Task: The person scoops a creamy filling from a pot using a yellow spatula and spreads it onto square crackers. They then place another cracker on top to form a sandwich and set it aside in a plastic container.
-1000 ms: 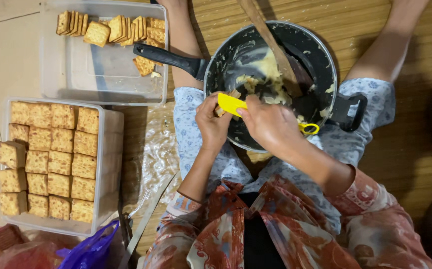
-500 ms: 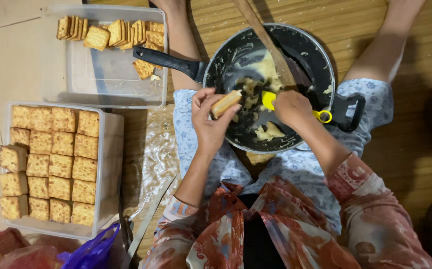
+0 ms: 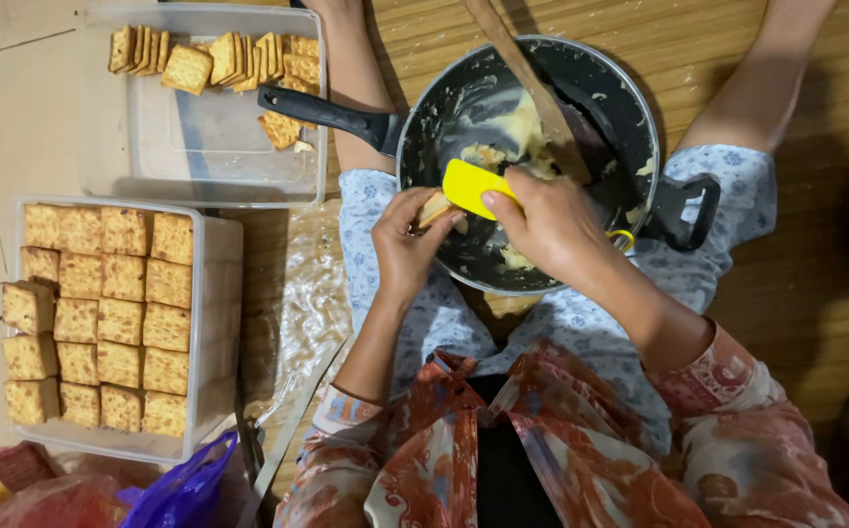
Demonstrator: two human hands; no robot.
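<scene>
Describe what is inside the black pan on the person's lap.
The black pan holds pale yellow filling and a wooden spatula. The right hand and yellow scraper cover its near part.

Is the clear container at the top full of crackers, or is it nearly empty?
Nearly empty. The clear container holds crackers only along its far edge, plus one loose piece; most of its floor shows bare.

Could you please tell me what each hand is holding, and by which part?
Left hand: square tan cracker, by its edges. Right hand: flat yellow plastic scraper, by its near end.
</scene>
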